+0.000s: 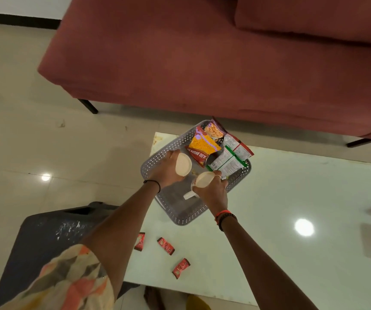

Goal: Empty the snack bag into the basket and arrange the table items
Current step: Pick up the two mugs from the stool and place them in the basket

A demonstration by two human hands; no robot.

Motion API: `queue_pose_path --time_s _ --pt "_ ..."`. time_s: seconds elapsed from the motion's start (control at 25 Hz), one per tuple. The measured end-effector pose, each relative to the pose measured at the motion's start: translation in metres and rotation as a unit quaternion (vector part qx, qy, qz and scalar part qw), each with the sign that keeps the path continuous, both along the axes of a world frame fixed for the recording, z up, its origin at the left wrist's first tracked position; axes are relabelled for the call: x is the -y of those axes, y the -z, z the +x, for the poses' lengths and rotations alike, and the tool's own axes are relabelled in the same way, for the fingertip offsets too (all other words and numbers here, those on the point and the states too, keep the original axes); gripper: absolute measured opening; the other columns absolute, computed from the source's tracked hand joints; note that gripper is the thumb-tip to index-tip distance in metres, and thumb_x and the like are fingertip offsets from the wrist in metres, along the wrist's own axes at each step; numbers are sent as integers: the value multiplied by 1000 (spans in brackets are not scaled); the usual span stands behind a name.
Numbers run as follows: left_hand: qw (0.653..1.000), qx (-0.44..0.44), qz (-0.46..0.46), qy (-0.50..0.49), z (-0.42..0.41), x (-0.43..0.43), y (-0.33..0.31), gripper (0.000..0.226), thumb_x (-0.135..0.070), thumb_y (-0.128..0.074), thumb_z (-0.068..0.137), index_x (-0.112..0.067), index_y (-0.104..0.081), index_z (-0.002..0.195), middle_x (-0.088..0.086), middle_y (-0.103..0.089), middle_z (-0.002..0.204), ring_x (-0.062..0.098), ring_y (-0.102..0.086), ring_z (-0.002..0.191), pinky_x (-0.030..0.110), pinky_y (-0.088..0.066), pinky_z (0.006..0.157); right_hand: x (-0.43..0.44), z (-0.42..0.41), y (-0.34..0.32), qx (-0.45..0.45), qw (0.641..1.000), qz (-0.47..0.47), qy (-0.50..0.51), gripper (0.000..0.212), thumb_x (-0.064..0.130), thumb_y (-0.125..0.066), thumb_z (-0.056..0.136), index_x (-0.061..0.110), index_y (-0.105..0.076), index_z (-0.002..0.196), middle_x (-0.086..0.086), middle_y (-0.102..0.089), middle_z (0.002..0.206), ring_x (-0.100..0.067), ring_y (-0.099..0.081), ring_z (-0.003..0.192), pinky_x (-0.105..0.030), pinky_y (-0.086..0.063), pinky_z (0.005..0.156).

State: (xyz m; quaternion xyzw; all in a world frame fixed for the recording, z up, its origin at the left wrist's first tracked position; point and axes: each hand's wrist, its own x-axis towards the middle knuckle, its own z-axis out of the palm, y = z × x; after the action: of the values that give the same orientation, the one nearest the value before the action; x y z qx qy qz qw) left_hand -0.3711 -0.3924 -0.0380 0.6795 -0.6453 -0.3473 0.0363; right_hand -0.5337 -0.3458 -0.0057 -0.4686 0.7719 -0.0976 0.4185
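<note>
Holding one cream cup each, left hand (167, 170) and right hand (212, 190) reach over the basket (157, 162); three red sachets (166, 245) lie near.

Basket (157, 159) on table (269, 198) before sofa (202, 63); packets (215, 148) in basket's far end.

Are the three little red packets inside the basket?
No, the three small red packets lie on the white table, nearer the person than the grey basket, which holds the bigger snack bags.

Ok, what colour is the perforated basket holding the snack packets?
Grey: the basket has a cut-out lattice wall, seen in the head view, the only one.
</note>
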Motion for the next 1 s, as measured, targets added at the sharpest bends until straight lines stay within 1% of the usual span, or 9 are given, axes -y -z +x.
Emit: queue_pose_path --time_s 0.08,0.2,0.32,0.48,0.64,0.8,1.0 --pt "1000 7 -1 10 -6 7 10 98 -38 -82 64 -16 -26 142 11 -34 144 36 -47 125 53 -47 96 2 -3 8 -4 1000 -2 -3 86 36 -81 67 13 -32 135 -18 -41 128 -39 -52 114 -43 -51 90" --pt "1000 8 1 14 -11 15 20 97 -37 -82 63 -16 -28 140 12 -36 142 36 -47 124 51 -49 94 4 -8 16 -8 1000 -2 -4 86 35 -81 67 13 -33 134 -17 -42 127 -38 -52 114 -43 -51 90" --pt "1000 -23 11 7 -10 23 25 97 -32 -84 62 -16 -29 140 13 -37 142 36 -45 126 51 -45 99 5 -11 21 -6 1000 3 -4 87 31 -82 67 13 -33 137 -17 -41 130 -38 -52 116 -44 -51 91" --pt "999 -42 13 1 -9 29 25 100 -31 -84 63 -18 -26 143 13 -34 145 35 -43 128 52 -44 102 6 -9 24 -2 1000 20 -6 89 26 -81 68 11 -31 139 -18 -39 132 -40 -49 119 -46 -50 96" --pt "998 -57 3 -12 -18 34 28 103 -29 -84 63 -20 -22 145 15 -31 146 36 -40 130 53 -40 105 10 -6 29 -12 1000 23 -2 90 25 -81 68 12 -29 140 -18 -39 132 -41 -48 120 -49 -51 95" --pt "997 -71 18 -11 -15 34 29 107 -29 -85 62 -21 -19 147 14 -26 149 36 -35 134 53 -37 108 16 -4 32 -23 999 24 10 89 25 -80 69 11 -29 140 -20 -38 134 -42 -47 121 -50 -49 96" --pt "998 -62 16 -5 -11 30 26 111 -33 -84 63 -17 -15 148 14 -27 151 34 -32 136 50 -34 110 28 6 33 -29 998 55 14 96 24 -79 71 11 -20 145 -23 -32 138 -47 -41 125 -51 -44 99"
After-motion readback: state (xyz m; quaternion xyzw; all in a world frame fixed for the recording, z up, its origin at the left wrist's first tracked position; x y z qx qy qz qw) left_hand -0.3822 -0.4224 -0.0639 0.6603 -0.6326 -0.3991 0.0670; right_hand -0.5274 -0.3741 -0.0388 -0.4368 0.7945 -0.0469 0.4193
